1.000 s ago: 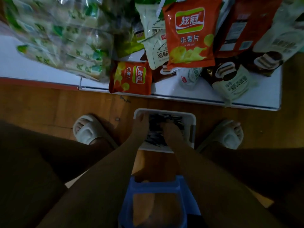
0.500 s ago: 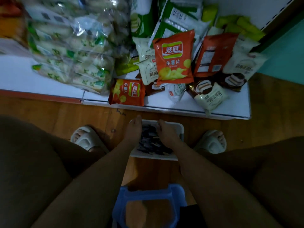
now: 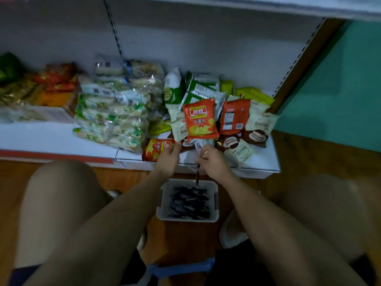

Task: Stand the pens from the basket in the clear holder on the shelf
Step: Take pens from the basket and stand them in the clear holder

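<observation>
Pens (image 3: 188,203), dark-bodied with pale ends, lie heaped in a white slotted basket (image 3: 215,200) on the wooden floor between the person's knees. Above it, the right hand (image 3: 214,164) is curled around one dark pen (image 3: 198,175), which hangs nearly upright with its lower end just over the basket's far rim. The left hand (image 3: 168,157) is raised beside it with fingers loosely bent, holding nothing that I can make out. Both hands are at the front edge of a white shelf (image 3: 41,137) crowded with snack bags, an orange chip bag (image 3: 200,119) just beyond them. Whether something clear stands behind the fingers is too blurred to tell.
</observation>
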Tool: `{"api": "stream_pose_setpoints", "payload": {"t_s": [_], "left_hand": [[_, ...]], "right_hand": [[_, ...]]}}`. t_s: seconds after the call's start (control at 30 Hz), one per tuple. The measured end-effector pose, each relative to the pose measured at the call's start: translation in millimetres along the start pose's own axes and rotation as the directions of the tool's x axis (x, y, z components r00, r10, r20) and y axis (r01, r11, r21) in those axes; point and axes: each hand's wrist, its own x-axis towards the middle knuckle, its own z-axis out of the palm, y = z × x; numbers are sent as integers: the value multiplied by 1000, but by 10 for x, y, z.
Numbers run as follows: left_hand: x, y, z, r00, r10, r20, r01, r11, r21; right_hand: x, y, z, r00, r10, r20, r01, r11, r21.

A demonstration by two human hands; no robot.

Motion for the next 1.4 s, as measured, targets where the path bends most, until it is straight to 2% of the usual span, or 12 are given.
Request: {"api": "stream_pose_setpoints", "payload": {"t_s": [0.13, 0.3, 0.5, 0.57, 0.63, 0.7, 0.87, 0.93, 1.03, 1.1, 1.23, 1.4], "left_hand": [[-135, 521, -128, 983, 184, -11, -184, 983, 17], [-282, 1295, -352, 904, 422, -71, -420, 907, 40], [-460, 2173, -731, 717, 682, -146, -652, 730, 206], [-505, 2426, -875, 623, 760, -188, -708, 649, 278], [-478, 2647, -1026, 542, 807, -234, -735, 590, 334], [-379, 2825, -1183, 497, 830, -254, -724, 558, 406], [17, 3086, -1495, 487, 852, -193, -601, 487, 634], [167, 3157, -1534, 504, 832, -232, -572, 523, 632], [351, 3255, -1532, 572, 771, -281, -539, 611, 579], [457, 3294, -1510, 583, 776, -242, -540, 593, 597], [613, 3292, -1451, 544, 821, -176, -561, 511, 651], [754, 3219, -1428, 475, 851, -223, -573, 492, 655]], "right_hand": [[-122, -515, -426, 988, -120, -98, 125, 991, 43], [-270, -1366, -989, 916, -305, -260, 350, 925, 147], [-344, -2285, -1633, 797, -465, -386, 535, 839, 95], [-342, -2560, -1822, 747, -499, -439, 583, 810, 72], [-315, -2800, -2002, 710, -521, -473, 606, 794, 36], [-256, -2989, -2178, 684, -536, -494, 620, 784, 8], [-21, -3271, -2530, 604, -543, -583, 641, 766, -49], [117, -3327, -2643, 573, -538, -618, 642, 764, -70], [325, -3394, -2805, 530, -521, -669, 647, 759, -78], [462, -3432, -2894, 514, -508, -691, 644, 760, -80], [701, -3480, -3020, 506, -485, -713, 638, 767, -69], [879, -3523, -3060, 514, -455, -727, 629, 776, -41]]}}
